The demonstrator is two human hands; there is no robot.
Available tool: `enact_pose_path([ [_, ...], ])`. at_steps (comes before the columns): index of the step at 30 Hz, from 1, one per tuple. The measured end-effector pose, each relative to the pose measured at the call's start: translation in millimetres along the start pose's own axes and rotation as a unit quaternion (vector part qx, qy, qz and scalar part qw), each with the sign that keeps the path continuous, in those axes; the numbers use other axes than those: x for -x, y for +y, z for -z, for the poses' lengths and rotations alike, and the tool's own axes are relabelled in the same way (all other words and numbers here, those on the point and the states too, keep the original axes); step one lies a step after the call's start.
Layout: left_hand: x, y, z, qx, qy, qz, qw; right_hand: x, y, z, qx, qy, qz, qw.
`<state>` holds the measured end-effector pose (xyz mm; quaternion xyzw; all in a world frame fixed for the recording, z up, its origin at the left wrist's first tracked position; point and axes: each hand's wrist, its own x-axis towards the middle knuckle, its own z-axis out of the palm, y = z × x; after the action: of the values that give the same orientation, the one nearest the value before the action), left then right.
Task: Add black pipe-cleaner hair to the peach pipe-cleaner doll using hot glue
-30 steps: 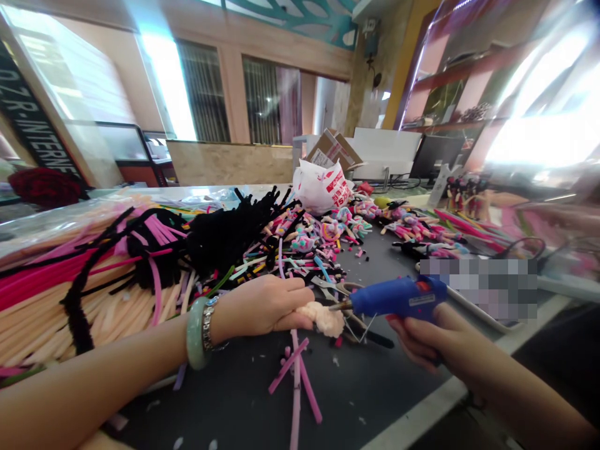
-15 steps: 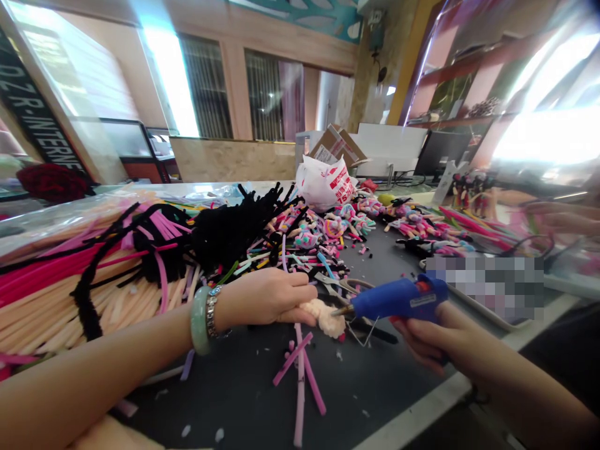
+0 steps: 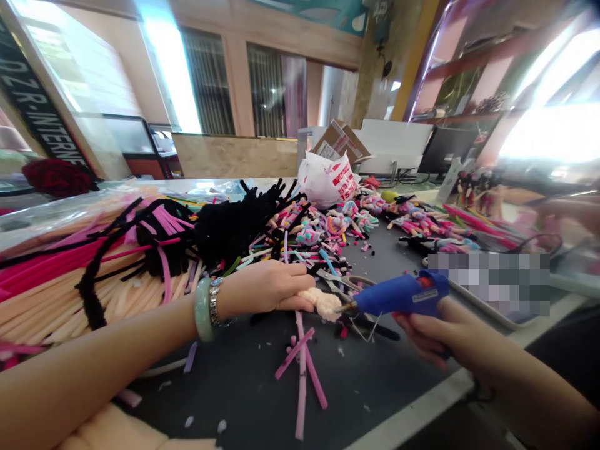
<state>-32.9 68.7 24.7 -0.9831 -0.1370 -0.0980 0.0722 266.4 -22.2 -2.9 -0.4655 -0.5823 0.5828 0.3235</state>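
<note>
My left hand point(image 3: 269, 286), with a jade bangle and a bracelet at its wrist, pinches a cream fuzzy piece point(image 3: 328, 306) that looks like coiled chenille stem. My right hand point(image 3: 434, 328) is wrapped round a blue hot glue gun point(image 3: 396, 295). The gun's metal nozzle points left and meets the right edge of the cream piece; whether glue is coming out I cannot tell. Below the left hand, pink chenille stems point(image 3: 301, 381) lie crossed on the dark table. Scissors point(image 3: 335, 282) lie just behind the cream piece, their handles partly hidden by the gun.
Cream and pink stems point(image 3: 42, 300) and a black bundle point(image 3: 229, 225) fill the left side. Small colourful dolls point(image 3: 337, 222) and cut bits lie behind my hands, before a white plastic bag point(image 3: 325, 178). At the right are a tray point(image 3: 487, 307) and another person's blurred hand point(image 3: 581, 215).
The glue gun's nozzle has shifted from the top of the cream piece to its right edge. The piece is raised slightly and turned a little. Both hands keep their grip.
</note>
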Motion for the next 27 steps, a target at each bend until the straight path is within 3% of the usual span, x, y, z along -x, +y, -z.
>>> enact_pose_path([
  [9, 0.7, 0.7, 1.0, 0.021, 0.018, 0.013, 1.0, 2.8, 1.9, 7.4, -0.032, 0.029, 0.021, 0.999],
  [18, 1.1, 0.4, 2.1, 0.07, 0.04, 0.004, 0.997, 2.7, -6.3, -13.9, -0.111, 0.013, 0.045, 0.993],
  [27, 1.9, -1.8, -5.6, 0.151, 0.115, 0.06, 0.98, 1.4, 2.4, -16.8, -0.114, -0.011, 0.038, 0.993],
])
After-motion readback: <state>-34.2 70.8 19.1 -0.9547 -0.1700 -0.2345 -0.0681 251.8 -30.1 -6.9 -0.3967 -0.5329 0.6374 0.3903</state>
